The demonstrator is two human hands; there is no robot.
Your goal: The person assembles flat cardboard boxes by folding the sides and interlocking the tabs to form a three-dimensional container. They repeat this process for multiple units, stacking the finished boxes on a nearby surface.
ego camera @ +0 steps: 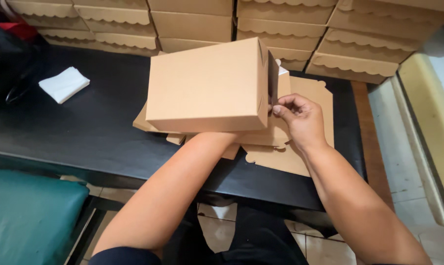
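A folded brown cardboard box (pixel 207 88) is held up above a black table (pixel 94 127). My left hand is hidden under the box; only its forearm shows, reaching up beneath it. My right hand (pixel 300 118) pinches the flap at the box's right end with thumb and fingers. Under the box lies a pile of flat unfolded cardboard blanks (pixel 300 157) with scalloped edges.
Rows of stacked finished cardboard boxes (pixel 281 29) line the back of the table. A white folded napkin (pixel 64 84) lies at the left, beside a dark bag (pixel 6 59). A green cushioned seat (pixel 25 216) sits at the lower left; tiled floor lies to the right.
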